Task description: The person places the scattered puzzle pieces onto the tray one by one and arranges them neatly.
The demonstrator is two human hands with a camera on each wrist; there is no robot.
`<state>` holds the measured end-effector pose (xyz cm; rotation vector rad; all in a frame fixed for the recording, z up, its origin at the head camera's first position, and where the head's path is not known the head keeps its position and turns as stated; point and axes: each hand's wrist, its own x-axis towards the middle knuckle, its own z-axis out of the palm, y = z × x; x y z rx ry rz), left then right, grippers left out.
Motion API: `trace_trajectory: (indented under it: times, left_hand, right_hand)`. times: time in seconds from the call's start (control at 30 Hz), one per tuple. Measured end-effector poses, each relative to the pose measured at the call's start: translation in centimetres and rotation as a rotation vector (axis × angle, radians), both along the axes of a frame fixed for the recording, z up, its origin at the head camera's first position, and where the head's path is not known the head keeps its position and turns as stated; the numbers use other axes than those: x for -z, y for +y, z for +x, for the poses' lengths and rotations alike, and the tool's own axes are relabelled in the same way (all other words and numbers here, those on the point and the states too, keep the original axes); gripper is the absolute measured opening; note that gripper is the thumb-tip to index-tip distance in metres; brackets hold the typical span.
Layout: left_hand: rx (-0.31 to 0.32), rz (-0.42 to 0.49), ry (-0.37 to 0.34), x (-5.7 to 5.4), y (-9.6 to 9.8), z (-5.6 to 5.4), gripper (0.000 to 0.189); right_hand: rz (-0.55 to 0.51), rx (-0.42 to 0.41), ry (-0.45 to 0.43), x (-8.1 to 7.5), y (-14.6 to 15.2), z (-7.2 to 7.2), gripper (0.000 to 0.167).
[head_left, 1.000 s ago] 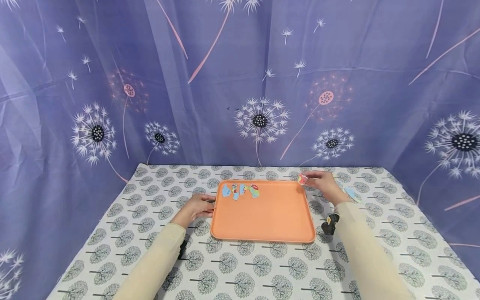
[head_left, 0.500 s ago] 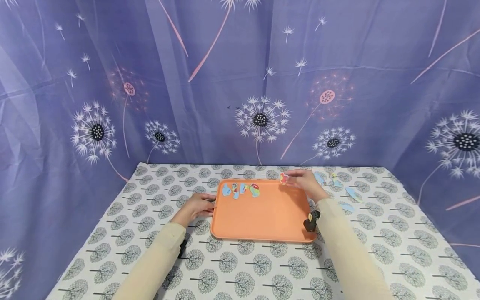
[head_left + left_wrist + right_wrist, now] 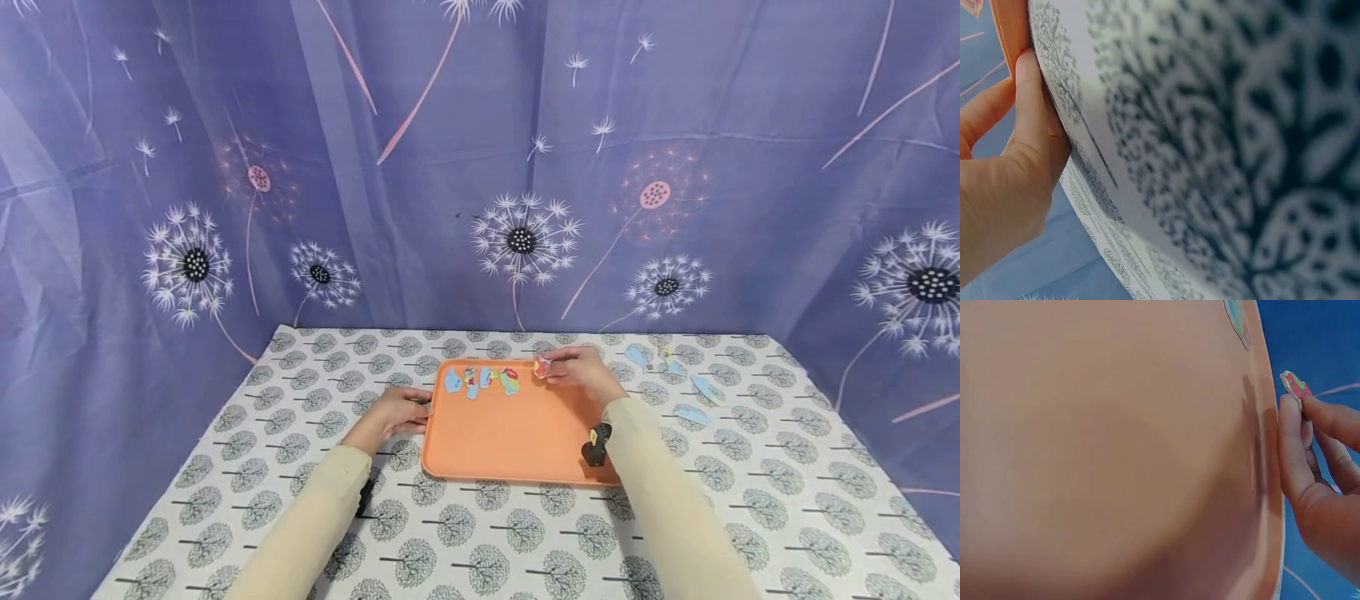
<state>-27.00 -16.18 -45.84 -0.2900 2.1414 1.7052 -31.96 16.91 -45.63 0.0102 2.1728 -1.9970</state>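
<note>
Where right fingers (image 3: 1294, 440) pinch, a red piece (image 3: 1296, 385) protrudes.

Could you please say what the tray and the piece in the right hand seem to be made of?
The tray looks like smooth plastic with a soft sheen, judging by its rounded rim. The piece is probably printed card or thin wood: coloured face, pale edge; its finish is unclear.
</note>
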Motion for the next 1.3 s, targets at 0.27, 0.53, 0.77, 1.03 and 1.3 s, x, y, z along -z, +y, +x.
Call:
trace_trajectory:
  times: [0.27,0.53,0.77,1.03,1.3]
  left_hand:
    - [0.005,0.0,0.009,-0.1,-0.1,0.2,0.042]
    - [0.004,0.004,0.005,0.1,0.0,0.4,0.042]
    - [0.002,-0.001,-0.003,-0.1,-0.1,0.1,0.043]
    - [0.012,0.008,0.011,-0.2,-0.1,0.2,0.043]
    - [0.004,-0.014,0.005,-0.1,0.0,0.1,0.043]
  right_hand:
    - [-0.039,-0.033,-0.045,0.4,-1.2,-0.1,0.037]
    - [-0.029,-0.016,-0.057,0.6,-2.2,-0.2,0.033]
    - [0.115,0.049,-0.038,0.8,-2.9,-0.9,0.022]
    - [0.27,0.086,-0.007,0.3,-3.6,-0.8,0.017]
    - [0.29,0.106,0.005,0.5,-3.7,-0.8,0.018]
